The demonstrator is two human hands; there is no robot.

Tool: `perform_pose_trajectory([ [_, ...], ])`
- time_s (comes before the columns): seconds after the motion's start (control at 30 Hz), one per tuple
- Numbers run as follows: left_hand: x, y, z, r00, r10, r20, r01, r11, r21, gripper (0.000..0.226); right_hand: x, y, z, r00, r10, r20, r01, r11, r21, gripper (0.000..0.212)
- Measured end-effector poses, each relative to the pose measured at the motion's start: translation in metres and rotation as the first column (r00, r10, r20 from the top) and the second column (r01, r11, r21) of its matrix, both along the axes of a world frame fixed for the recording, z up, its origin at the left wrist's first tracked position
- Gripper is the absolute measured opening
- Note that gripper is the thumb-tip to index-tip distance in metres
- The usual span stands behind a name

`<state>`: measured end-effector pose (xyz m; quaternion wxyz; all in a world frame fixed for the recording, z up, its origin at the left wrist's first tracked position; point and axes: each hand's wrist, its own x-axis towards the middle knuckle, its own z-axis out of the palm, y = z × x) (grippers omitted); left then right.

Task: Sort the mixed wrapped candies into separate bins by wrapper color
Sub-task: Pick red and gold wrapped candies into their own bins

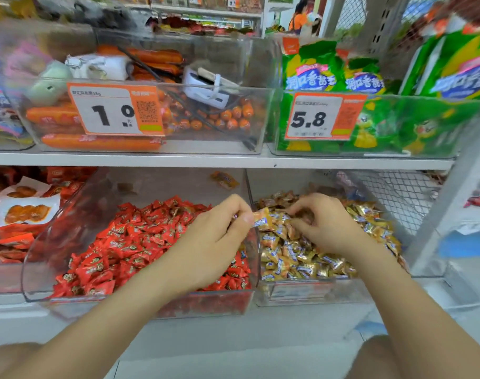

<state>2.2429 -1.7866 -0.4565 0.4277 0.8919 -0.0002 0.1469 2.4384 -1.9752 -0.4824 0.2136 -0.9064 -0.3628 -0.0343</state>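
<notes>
Two clear bins sit side by side on the lower shelf. The left bin (39, 258) is full of red-wrapped candies (129, 242). The right bin (315, 294) holds gold-wrapped candies (301, 258). My left hand (214, 242) hovers over the wall between the two bins and pinches a gold candy (263, 218) at its fingertips. My right hand (323, 222) is down in the gold pile, its fingers curled among the candies; whether it grips one is hidden.
A lone gold candy (224, 179) lies at the back of the red bin. The shelf above carries a sausage bin with a 1.0 tag (115, 110) and green bags with a 5.8 tag (318, 116). Red snack packets (17, 209) sit left; wire mesh (408, 198) stands right.
</notes>
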Motion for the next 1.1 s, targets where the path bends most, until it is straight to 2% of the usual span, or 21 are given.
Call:
perform_pose_trajectory([
  [0.07,0.014,-0.032,0.008,0.998,-0.054,0.019,0.052,0.997,0.054,0.02,0.007,-0.022,-0.005,0.998,0.053,0.041,-0.055,0.998,0.045,0.02],
  [0.13,0.037,-0.06,0.009,0.997,-0.073,0.026,0.067,0.981,0.183,0.019,0.009,-0.039,-0.005,0.996,0.055,0.068,-0.065,0.985,0.161,0.022],
  [0.2,0.07,-0.077,-0.003,0.999,-0.035,0.0,0.033,0.941,0.337,0.015,0.009,-0.053,-0.004,0.996,0.0,0.09,-0.026,0.959,0.283,0.026],
  [0.27,0.104,-0.085,-0.022,0.997,0.054,-0.054,-0.024,0.891,0.453,0.003,0.009,-0.065,-0.004,0.997,-0.068,0.038,0.048,0.925,0.378,0.029],
  [0.33,0.127,-0.087,-0.032,0.983,0.102,-0.155,-0.006,0.854,0.521,0.015,0.006,-0.074,-0.001,0.995,-0.092,-0.037,0.099,0.911,0.4,0.029],
  [0.43,0.136,-0.085,-0.031,0.949,0.07,-0.306,0.136,0.788,0.601,0.042,0.002,-0.078,0.005,0.995,-0.069,-0.075,0.093,0.913,0.398,0.027],
  [0.47,0.131,-0.084,-0.025,0.963,0.03,-0.268,0.147,0.775,0.614,0.044,0.0,-0.077,0.007,0.996,-0.059,-0.073,0.083,0.914,0.398,0.026],
  [0.53,0.111,-0.074,-0.011,0.998,-0.059,-0.03,0.065,0.799,0.598,0.035,-0.005,-0.071,0.01,0.996,-0.044,-0.072,0.069,0.915,0.397,0.025],
  [0.6,0.084,-0.052,-0.002,0.982,-0.011,0.191,-0.092,0.848,0.522,0.029,-0.012,-0.063,0.016,0.996,-0.01,-0.089,0.044,0.919,0.392,0.025],
  [0.63,0.071,-0.035,0.0,0.97,0.082,0.231,-0.181,0.874,0.452,0.029,-0.017,-0.057,0.019,0.996,0.019,-0.092,0.019,0.921,0.39,0.024],
  [0.67,0.06,-0.015,0.0,0.96,0.181,0.212,-0.253,0.885,0.391,0.029,-0.021,-0.05,0.022,0.995,0.046,-0.092,-0.007,0.921,0.39,0.024],
  [0.73,0.044,0.019,-0.004,0.958,0.285,0.011,-0.27,0.892,0.364,0.023,-0.031,-0.034,0.027,0.99,0.098,-0.097,-0.051,0.914,0.401,0.025],
  [0.8,0.04,0.036,-0.019,0.959,0.186,-0.214,-0.088,0.914,0.396,0.014,-0.04,-0.018,0.03,0.982,0.152,-0.114,-0.093,0.906,0.412,0.026],
  [0.9,0.05,0.033,-0.045,0.883,0.009,-0.469,0.143,0.947,0.287,0.05,-0.049,0.006,0.033,0.975,0.191,-0.114,-0.136,0.918,0.372,0.026],
  [0.97,0.059,0.028,-0.058,0.842,-0.01,-0.54,0.228,0.913,0.339,0.059,-0.052,0.02,0.033,0.972,0.198,-0.124,-0.144,0.926,0.349,0.026],
  [1.1,0.064,0.026,-0.071,0.876,0.068,-0.478,0.273,0.748,0.605,0.049,-0.056,0.044,0.034,0.969,0.215,-0.12,-0.168,0.934,0.314,0.026],
])
